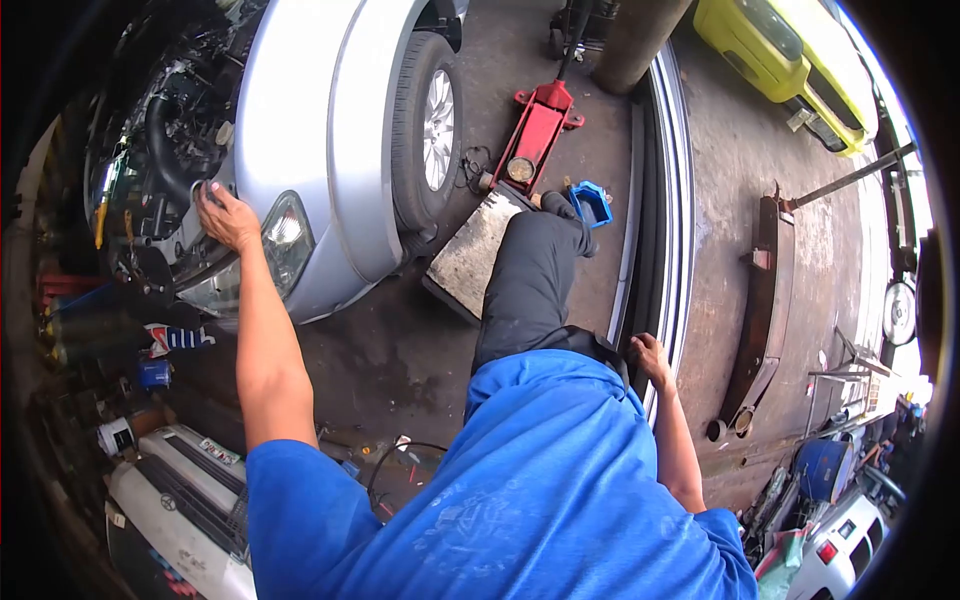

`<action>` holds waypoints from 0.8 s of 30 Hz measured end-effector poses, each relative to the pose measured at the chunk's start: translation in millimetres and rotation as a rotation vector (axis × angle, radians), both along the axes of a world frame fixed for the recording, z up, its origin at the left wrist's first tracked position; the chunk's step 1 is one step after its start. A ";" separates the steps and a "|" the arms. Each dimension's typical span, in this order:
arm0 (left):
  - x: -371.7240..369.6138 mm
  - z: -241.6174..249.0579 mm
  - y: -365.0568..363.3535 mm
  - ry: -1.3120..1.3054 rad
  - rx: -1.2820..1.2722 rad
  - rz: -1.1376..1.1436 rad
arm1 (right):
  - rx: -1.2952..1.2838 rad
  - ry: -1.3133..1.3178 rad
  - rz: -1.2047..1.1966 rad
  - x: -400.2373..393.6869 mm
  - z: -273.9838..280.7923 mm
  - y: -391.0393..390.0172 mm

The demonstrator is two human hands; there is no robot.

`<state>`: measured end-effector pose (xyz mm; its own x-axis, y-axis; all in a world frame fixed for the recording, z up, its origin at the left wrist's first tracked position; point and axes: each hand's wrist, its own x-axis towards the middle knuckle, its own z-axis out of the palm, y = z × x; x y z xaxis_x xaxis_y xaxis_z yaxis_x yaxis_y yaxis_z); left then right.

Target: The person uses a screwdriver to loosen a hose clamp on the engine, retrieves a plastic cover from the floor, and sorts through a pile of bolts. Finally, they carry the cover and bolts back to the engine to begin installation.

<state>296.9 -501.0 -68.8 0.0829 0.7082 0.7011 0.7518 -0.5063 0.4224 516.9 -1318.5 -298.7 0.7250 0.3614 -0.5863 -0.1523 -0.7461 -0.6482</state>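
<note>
A silver car (290, 110) stands at the upper left with its engine bay (175, 130) exposed. My left hand (228, 218) rests at the front edge of that bay, just above the headlight (285, 235), its fingers bent over the edge; I make out no tool in it. My right hand (650, 358) hangs low beside my hip, fingers curled near the dark cloth at my waist; whether it holds anything is hidden. One foot is by a blue tray (591, 203), near the front wheel (430, 130).
A red floor jack (540, 130) lies behind a worn flat board (480, 250). Metal rails (672, 200) run along the floor to the right. Beyond them are a rusty steel beam (768, 300) and a yellow bumper (800, 60). A white car part (180, 500) lies lower left.
</note>
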 end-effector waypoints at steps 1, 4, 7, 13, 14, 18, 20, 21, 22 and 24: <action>1.4 -0.8 2.1 -0.016 0.003 -0.004 | -0.087 -0.081 0.070 -1.1 18.3 9.7; -0.4 -2.2 -0.8 -0.011 0.055 0.009 | -0.175 0.020 0.150 3.3 19.5 9.1; 3.7 0.9 1.4 -0.017 0.055 0.021 | -0.266 0.072 0.261 27.0 21.2 23.9; 1.4 1.2 -2.8 -0.061 -0.040 0.020 | -0.202 -0.025 0.282 105.3 -40.2 55.3; 2.3 0.3 -1.6 -0.064 -0.028 0.018 | -0.217 -0.107 0.343 120.0 -24.2 80.9; -0.1 -2.6 0.3 -0.063 -0.006 0.021 | -0.119 -0.255 0.465 183.8 0.4 171.0; 1.5 0.3 -1.3 -0.033 0.048 0.039 | -0.081 -0.294 0.490 208.9 9.1 210.8; 3.3 1.4 -3.4 -0.048 0.038 0.047 | -0.061 -0.300 0.480 213.6 22.9 229.0; 2.2 0.7 -4.2 -0.046 0.024 0.037 | -0.040 -0.314 0.469 214.1 35.9 247.1; 2.3 -0.7 -1.1 -0.064 0.008 0.025 | 0.024 -0.255 0.383 206.1 60.0 272.9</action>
<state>299.2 -502.1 -69.5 0.0195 0.7036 0.7103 0.7358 -0.4911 0.4662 723.0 -1045.7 -238.7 0.6568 0.6425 -0.3947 0.2978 -0.7020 -0.6469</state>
